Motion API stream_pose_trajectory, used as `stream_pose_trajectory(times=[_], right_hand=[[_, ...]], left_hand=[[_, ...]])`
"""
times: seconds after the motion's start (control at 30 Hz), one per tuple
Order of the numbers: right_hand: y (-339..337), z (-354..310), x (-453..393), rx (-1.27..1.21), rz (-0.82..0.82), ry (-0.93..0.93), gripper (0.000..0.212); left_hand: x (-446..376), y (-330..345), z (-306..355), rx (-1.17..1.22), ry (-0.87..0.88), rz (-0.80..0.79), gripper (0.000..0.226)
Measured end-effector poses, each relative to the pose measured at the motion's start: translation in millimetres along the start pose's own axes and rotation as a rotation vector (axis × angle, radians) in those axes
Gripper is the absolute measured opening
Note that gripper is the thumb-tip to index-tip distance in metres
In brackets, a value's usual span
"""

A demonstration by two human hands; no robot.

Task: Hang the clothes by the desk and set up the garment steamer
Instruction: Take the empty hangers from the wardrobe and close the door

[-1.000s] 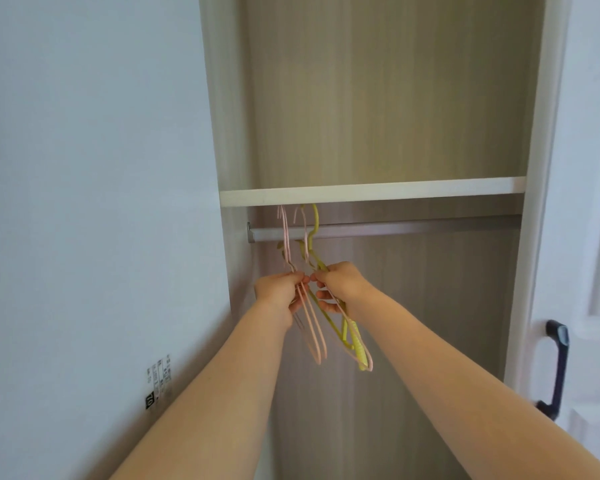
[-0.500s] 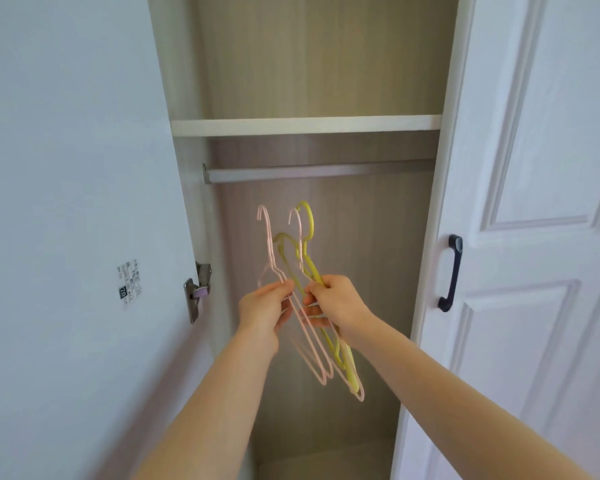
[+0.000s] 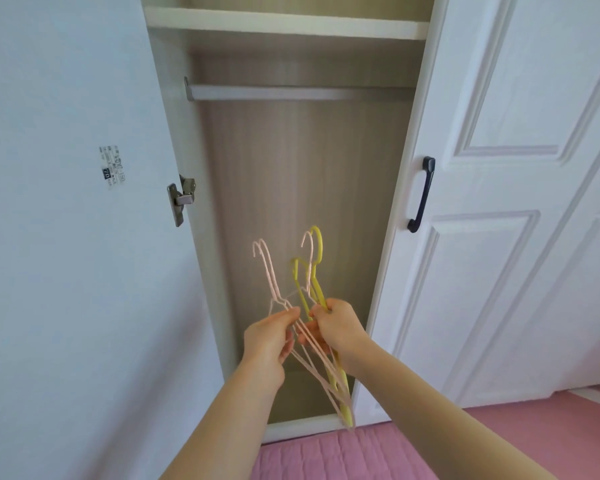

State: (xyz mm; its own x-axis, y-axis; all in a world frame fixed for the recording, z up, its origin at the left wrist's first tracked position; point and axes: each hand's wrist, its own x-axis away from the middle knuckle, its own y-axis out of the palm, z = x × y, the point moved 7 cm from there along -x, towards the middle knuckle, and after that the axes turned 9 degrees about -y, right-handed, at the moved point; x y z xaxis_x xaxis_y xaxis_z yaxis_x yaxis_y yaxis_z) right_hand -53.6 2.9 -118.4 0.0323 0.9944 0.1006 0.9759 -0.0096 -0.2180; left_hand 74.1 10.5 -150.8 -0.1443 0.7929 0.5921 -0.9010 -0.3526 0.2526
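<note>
Head view: a bunch of pink and yellow hangers (image 3: 312, 306) is held by both hands in front of the open closet, below its rod (image 3: 291, 93). The left hand (image 3: 269, 337) pinches a pink one; the right hand (image 3: 336, 327) grips the rest, probably to sort them for clothes.

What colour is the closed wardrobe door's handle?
Dark navy, nearly black; the door handle shows in the head view.

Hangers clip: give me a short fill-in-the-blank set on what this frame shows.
1. The hangers held by the left hand and right hand are pink and ____.
2. The closet rod carries ____ hangers.
3. The dark door handle is on the ____ door.
4. The floor covering is ____.

Missing words: yellow; no; right; pink
</note>
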Motion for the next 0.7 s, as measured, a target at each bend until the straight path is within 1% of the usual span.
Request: stream_pose_trajectory(times=[0.13,0.23,0.33,0.5,0.63,0.7], right_hand=[[7,15,14,0.029,-0.029,0.042,0.021],[16,19,28,0.078,-0.063,0.038,0.024],[25,20,40,0.116,-0.061,0.018,0.023],[37,18,69,0.188,-0.023,-0.032,0.022],[45,22,102,0.27,0.008,-0.059,0.024],[49,24,123,0.265,0.025,-0.057,0.025]], left_hand=[[6,-12,-20,-0.024,-0.028,0.027,0.012],[14,-20,-27,-0.044,-0.017,0.023,0.006],[20,-27,-34,-0.051,-0.04,-0.007,0.009],[27,-41,-46,-0.032,-0.156,-0.098,0.014],[38,-58,-45,0.016,-0.186,-0.147,0.015],[42,-65,-48,0.026,-0.199,-0.178,0.018]])
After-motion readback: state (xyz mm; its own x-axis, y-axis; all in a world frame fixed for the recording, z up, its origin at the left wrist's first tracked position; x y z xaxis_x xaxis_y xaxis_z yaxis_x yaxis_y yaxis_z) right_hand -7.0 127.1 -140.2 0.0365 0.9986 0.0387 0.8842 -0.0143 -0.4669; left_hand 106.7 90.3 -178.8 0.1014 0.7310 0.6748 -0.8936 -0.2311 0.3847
